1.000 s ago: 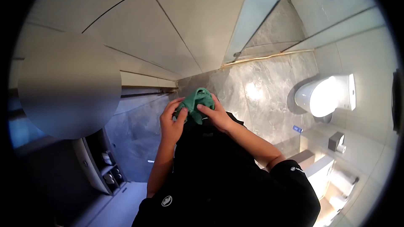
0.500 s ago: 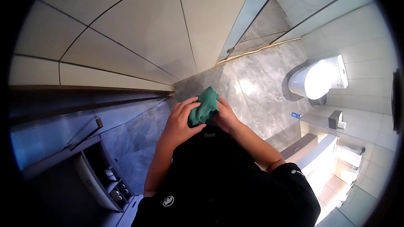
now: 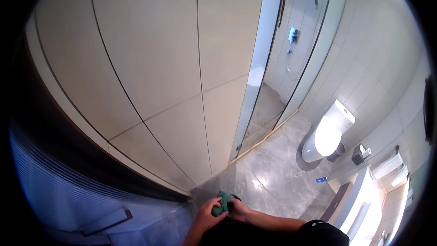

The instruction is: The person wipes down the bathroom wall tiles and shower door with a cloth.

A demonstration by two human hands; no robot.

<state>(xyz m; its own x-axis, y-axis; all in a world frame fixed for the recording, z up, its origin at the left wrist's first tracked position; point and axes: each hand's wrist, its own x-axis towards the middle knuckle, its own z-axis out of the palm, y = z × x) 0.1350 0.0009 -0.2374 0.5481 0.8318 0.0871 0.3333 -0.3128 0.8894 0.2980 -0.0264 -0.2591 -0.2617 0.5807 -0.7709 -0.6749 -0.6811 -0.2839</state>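
A crumpled green cloth is bunched up between my two hands, low in the head view and close to my body. My left hand grips its left side with bent fingers. On the other side, my right hand has its fingers closed at the cloth's edge, some of them hidden. A small dark patch shows behind the cloth by the right hand; what it is I cannot make out.
A glass-walled shower stands ahead, with a toilet to its right. Near the toilet are a bin and a tissue box. A blue packet lies near the vanity. A ribbed glass door with a dark handle is at left.
My view has tilted up, so the hands sit lower in the picture and more wall and shower show. The cloth looks more bunched up than before, still between both hands.
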